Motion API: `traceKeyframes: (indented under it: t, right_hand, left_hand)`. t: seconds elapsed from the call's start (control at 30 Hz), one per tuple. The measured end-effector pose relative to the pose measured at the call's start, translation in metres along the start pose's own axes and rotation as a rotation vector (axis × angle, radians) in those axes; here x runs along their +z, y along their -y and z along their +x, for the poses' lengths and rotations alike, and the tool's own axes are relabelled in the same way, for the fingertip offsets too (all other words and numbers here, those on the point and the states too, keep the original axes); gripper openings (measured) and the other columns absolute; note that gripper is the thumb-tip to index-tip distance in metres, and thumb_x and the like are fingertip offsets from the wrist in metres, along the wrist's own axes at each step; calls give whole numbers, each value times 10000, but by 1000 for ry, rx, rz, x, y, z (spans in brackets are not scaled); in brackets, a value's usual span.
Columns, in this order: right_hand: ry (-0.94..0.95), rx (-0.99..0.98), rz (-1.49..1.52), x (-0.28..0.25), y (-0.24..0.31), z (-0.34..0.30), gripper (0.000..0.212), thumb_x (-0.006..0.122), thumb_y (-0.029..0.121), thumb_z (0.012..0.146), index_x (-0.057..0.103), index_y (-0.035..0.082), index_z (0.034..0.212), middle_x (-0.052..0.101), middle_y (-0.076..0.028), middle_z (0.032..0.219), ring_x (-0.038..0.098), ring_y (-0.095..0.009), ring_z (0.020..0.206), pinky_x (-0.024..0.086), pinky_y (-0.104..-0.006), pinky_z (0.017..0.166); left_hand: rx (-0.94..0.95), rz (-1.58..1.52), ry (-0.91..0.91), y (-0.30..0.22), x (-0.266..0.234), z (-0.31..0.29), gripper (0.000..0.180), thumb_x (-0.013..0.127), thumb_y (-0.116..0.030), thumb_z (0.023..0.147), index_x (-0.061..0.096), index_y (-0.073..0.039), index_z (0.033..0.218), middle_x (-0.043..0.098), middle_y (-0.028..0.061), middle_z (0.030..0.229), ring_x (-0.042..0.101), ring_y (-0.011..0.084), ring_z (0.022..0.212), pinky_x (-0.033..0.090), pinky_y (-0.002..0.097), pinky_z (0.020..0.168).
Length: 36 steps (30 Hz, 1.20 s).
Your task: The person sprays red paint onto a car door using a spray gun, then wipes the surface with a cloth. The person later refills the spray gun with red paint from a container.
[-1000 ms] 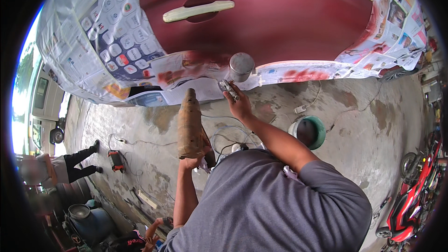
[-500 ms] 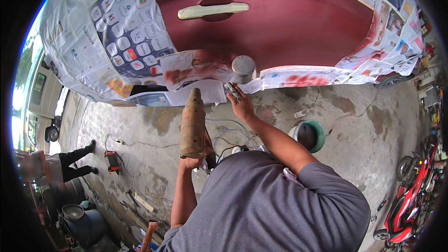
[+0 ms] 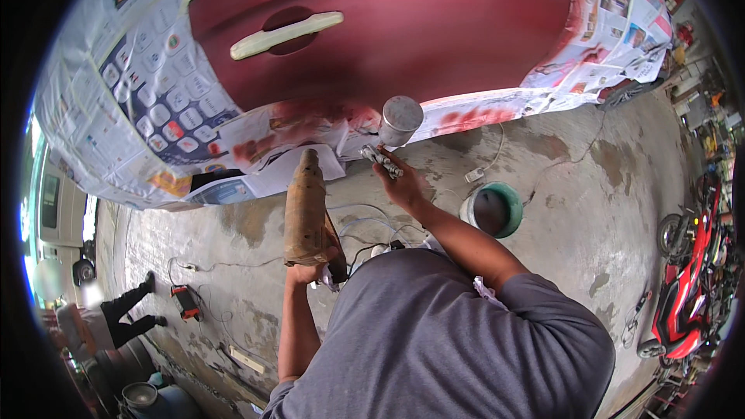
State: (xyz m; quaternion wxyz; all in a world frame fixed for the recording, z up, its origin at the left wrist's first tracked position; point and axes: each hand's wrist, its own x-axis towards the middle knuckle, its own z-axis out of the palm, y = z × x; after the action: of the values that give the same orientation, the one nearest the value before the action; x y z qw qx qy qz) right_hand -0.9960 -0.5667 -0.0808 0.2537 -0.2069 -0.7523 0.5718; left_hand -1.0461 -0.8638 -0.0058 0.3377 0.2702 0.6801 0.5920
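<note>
Lidded spray-gun cup [image 3: 402, 120], contents hidden

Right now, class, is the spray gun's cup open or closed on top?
Closed: a flat grey lid covers the top of the cup.

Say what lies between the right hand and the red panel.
In the head view, the spray gun, its cup and red-stained newspaper lie between the right hand and red panel.

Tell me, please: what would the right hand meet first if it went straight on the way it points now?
With the spray gun leading, the right hand would probably meet the red-stained newspaper below the red panel first, though depth is unclear.
</note>
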Motion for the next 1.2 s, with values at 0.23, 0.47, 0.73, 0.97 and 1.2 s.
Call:
traceKeyframes:
  t: [0.23, 0.47, 0.73, 0.97, 1.2]
  right_hand:
    - [-108, 75, 21, -87, -14, 26, 508, 722, 369, 961, 636, 78, 1368, 723, -202, 1203, 701, -241, 1149, 538, -352, 920]
    - [-332, -25, -10, -177, -44, 61, 461, 720, 338, 965, 658, 37, 1308, 753, -173, 1055, 736, -237, 1020, 547, -347, 855]
    - [-525, -63, 0, -303, -92, 95, 389, 732, 273, 962, 671, -15, 1216, 740, -108, 964, 663, -135, 858, 534, -320, 763]
    - [-693, -142, 5, -412, -114, 118, 330, 712, 298, 984, 692, -10, 1101, 654, 0, 839, 533, -79, 749, 471, -299, 668]
    - [-940, -114, -76, -491, -125, 142, 431, 728, 336, 970, 677, -31, 1191, 737, -124, 939, 659, -174, 822, 536, -348, 763]
  left_hand:
    - [-26, -73, 64, -25, 44, 38, 234, 784, -114, 807, 673, -66, 1007, 684, 41, 918, 643, 165, 878, 524, 342, 783]
    - [-18, -47, 68, -45, 94, 71, 221, 789, -104, 793, 673, -65, 978, 686, 39, 910, 640, 162, 869, 520, 337, 774]
    - [-33, -33, 186, -70, 142, 112, 246, 781, -106, 814, 656, -55, 1020, 684, 51, 925, 644, 169, 879, 517, 337, 777]
    - [-18, 38, 209, -88, 176, 135, 303, 771, -89, 773, 640, -39, 1042, 683, 64, 911, 655, 186, 884, 521, 347, 798]
    - [-29, 31, 234, -90, 203, 146, 367, 779, -108, 771, 622, -33, 1094, 683, 79, 924, 662, 204, 886, 524, 353, 817]
